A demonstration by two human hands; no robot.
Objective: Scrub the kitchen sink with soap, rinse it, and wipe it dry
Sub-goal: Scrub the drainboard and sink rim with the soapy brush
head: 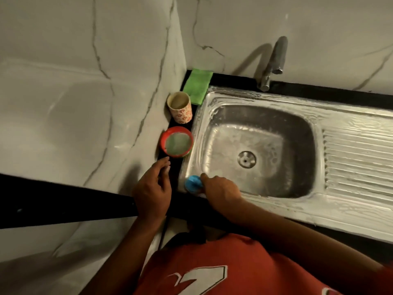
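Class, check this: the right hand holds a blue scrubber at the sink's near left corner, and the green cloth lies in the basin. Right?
No. The head view shows the green cloth on the counter by the sink's back left corner, not in the basin. The right hand holds the blue scrubber at the near left corner.

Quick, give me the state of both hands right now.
Left hand: open, fingers relaxed, holding nothing.
Right hand: closed on the round blue scrubber, at the front-left corner of the soapy steel sink.
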